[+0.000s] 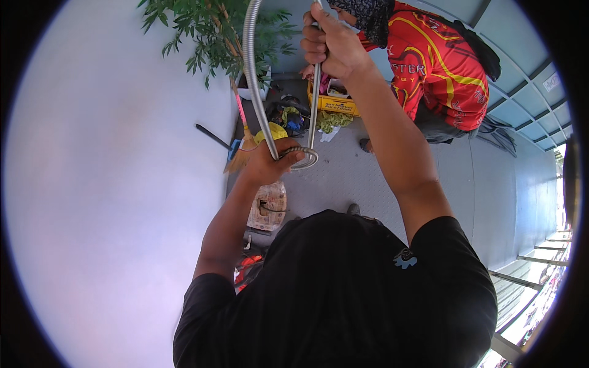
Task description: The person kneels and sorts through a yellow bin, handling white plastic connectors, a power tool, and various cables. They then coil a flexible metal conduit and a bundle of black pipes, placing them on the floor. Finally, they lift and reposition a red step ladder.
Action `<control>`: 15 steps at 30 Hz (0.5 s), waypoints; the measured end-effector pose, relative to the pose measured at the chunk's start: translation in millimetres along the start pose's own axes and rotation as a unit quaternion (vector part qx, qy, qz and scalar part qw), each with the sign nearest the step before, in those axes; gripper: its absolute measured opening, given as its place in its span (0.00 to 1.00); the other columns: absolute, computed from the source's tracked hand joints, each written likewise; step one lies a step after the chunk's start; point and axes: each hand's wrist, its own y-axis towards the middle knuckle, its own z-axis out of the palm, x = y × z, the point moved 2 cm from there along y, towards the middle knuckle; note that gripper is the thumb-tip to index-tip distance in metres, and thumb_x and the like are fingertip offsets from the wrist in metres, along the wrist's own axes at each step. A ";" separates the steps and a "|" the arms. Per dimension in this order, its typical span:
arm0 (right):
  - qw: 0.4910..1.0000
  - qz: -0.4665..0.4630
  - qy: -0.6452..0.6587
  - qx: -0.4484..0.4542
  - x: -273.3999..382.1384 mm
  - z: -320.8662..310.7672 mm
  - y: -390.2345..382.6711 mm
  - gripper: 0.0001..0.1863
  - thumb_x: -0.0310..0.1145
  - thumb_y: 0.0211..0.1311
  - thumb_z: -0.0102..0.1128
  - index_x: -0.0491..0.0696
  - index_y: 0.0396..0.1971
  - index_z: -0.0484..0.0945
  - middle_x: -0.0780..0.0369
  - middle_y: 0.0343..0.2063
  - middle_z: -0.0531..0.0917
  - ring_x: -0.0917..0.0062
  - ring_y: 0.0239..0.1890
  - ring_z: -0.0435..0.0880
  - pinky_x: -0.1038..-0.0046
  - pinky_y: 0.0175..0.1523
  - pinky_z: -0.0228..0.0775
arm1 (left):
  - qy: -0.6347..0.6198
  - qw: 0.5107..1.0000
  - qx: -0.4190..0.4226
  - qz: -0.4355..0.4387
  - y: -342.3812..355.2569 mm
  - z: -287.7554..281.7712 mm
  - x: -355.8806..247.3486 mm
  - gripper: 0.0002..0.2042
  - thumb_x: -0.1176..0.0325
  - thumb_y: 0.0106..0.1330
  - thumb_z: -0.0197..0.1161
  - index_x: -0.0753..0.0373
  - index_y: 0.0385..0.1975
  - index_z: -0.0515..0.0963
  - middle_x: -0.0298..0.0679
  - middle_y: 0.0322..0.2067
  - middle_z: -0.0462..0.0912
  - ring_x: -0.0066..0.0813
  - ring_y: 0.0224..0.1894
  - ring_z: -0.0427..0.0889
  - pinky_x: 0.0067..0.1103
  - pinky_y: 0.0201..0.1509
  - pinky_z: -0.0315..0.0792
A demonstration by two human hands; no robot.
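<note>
A silver ribbed flexible metal hose (249,58) runs up out of the picture at the top and bends into a small loop low down. My left hand (270,164) is closed around it at that loop, with the thumb lying across the ribs. Higher up and to the right, my right hand (334,46) grips the straighter length of the hose in a fist, its forearm stretched far forward. Between my two hands the hose stands nearly upright in two lengths. Its upper end is out of view.
A person in a red and yellow shirt (429,58) bends at the far right beside a yellow crate (343,107). A leafy plant (215,30), a broom (243,138) and a dustpan (234,149) stand by the white wall (110,184). A paper-wrapped block (273,199) lies below my left hand.
</note>
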 end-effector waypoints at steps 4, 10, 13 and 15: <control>0.988 0.009 0.096 0.117 52.0 -0.6 -23.3 0.14 0.48 0.74 0.57 0.53 0.36 0.73 0.74 0.18 0.63 0.85 0.18 0.61 0.81 0.22 0.55 | 0.025 0.998 -0.032 0.055 -7.4 37.3 -34.5 0.14 0.59 0.70 0.68 0.66 0.36 0.82 0.31 0.20 0.78 0.16 0.22 0.75 0.19 0.26 0.68; 0.998 0.031 0.036 0.043 71.6 1.3 -84.8 0.18 0.50 0.76 0.54 0.51 0.33 0.70 0.73 0.18 0.58 0.86 0.20 0.57 0.80 0.22 0.49 | 0.007 0.992 -0.084 0.099 -8.5 85.2 -92.4 0.14 0.58 0.70 0.68 0.65 0.32 0.80 0.31 0.20 0.76 0.16 0.22 0.74 0.19 0.26 0.66; 0.997 -0.027 0.037 0.070 109.6 3.5 -96.1 0.18 0.50 0.76 0.53 0.51 0.32 0.70 0.73 0.18 0.57 0.86 0.20 0.57 0.80 0.22 0.50 | 0.040 0.993 -0.045 0.102 -16.7 101.8 -105.8 0.15 0.58 0.70 0.68 0.66 0.32 0.81 0.31 0.19 0.76 0.16 0.22 0.73 0.19 0.26 0.66; 0.990 -0.040 0.062 0.116 139.1 4.3 -96.4 0.18 0.52 0.77 0.51 0.53 0.33 0.70 0.74 0.17 0.58 0.86 0.18 0.58 0.81 0.22 0.52 | 0.057 0.994 -0.019 0.089 -21.9 114.2 -109.9 0.15 0.58 0.69 0.68 0.66 0.32 0.81 0.32 0.19 0.76 0.17 0.22 0.73 0.20 0.26 0.66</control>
